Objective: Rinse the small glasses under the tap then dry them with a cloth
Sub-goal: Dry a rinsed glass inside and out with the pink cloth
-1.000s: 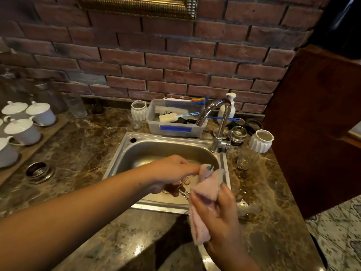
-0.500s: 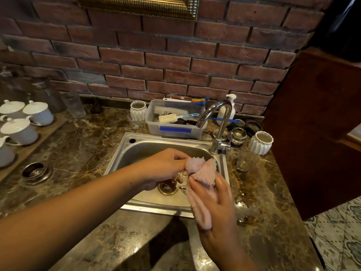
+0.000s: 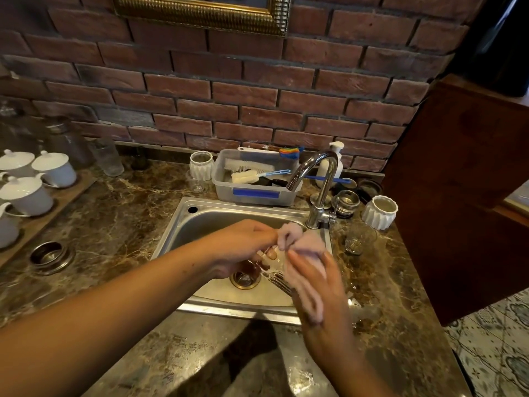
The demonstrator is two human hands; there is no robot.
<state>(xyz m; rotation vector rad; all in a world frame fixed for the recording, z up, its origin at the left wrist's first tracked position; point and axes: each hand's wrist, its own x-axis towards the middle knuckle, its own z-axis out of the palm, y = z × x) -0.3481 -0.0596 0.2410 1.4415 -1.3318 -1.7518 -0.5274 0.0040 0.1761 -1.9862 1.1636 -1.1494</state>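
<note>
Over the steel sink (image 3: 183, 224), my left hand (image 3: 243, 245) grips a small clear glass (image 3: 267, 260), mostly hidden by its fingers. My right hand (image 3: 317, 279) holds a pink cloth (image 3: 300, 247) and pushes its upper end against the glass's mouth. The chrome tap (image 3: 320, 179) stands at the sink's back right; no water is seen running. Another small glass (image 3: 359, 237) stands on the counter right of the sink, and a further one (image 3: 196, 181) behind the sink at the left.
A plastic tub with brushes (image 3: 254, 193) sits behind the sink, flanked by white ribbed cups (image 3: 201, 164) (image 3: 379, 212). White lidded cups on a wooden tray (image 3: 51, 196) line the left counter. A dark wooden panel (image 3: 463, 196) closes the right side.
Both hands rose slightly over the sink. The cloth's top has bunched up and pressed further against the glass held in my left hand.
</note>
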